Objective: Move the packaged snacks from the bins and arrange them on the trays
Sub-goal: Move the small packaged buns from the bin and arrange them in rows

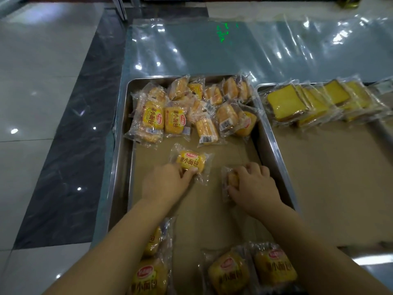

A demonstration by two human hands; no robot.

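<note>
Currently a bread pack (pixel 191 161), crosswise on the tray (pixel 122 167), is pinched by the left hand (pixel 168 182). A second pack (pixel 230 178) is clutched by the right hand (pixel 255 186).

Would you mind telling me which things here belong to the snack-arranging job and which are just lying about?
Job: left hand gripping a labelled packet; right hand gripping a second packet; packet pile; steel tray; cake slices.
Lying about: clear plastic sheet; floor tiles.
</note>
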